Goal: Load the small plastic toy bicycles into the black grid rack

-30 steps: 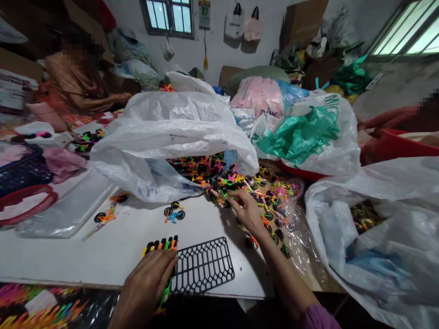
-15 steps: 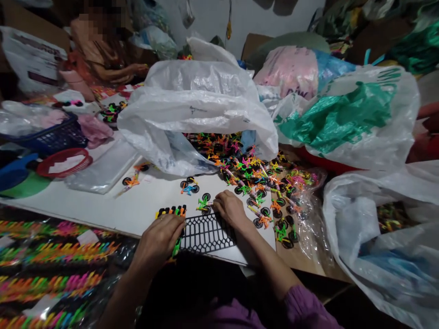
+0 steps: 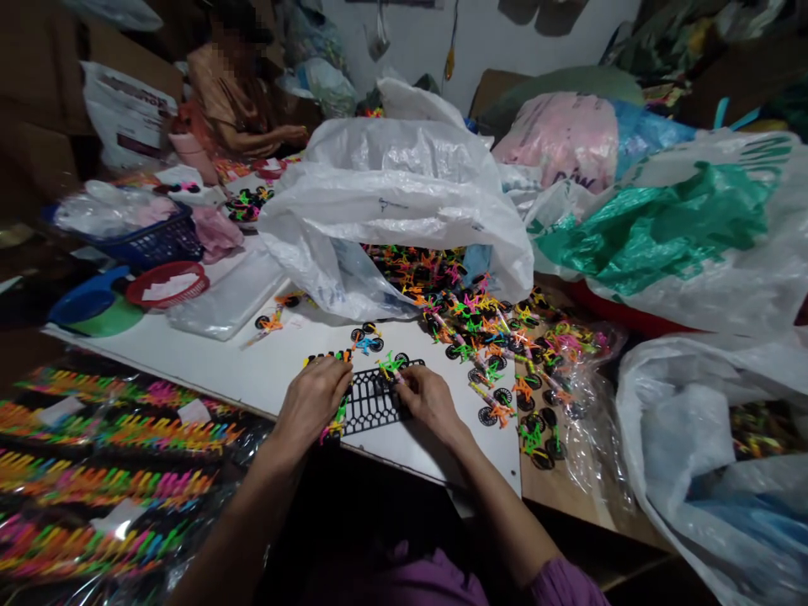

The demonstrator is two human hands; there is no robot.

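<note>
The left hand [image 3: 311, 397] is clenched around a coloured plastic strip [image 3: 335, 423], its ends showing orange and green past the fingers, and most of the strip is hidden by the palm. The right hand [image 3: 430, 397] is pinched inward at the near edge of a black plastic lattice [image 3: 368, 401], but the fingers hide whatever they may be grasping. A green miniature toy bicycle [image 3: 392, 364] lies at the lattice's far edge, where half a second ago it stood just beside the lattice. The hands have also drawn closer and now cover both ends of the lattice.

More toy bicycles [image 3: 486, 345] spill across the white surface [image 3: 220, 370] from under a white plastic bag [image 3: 391, 210]; those deep inside are hard to make out. At the upper left, a co-worker [image 3: 231, 97] sits beyond a blue basket [image 3: 157, 244], hands cut off by the bag's edge or too small to read.
</note>
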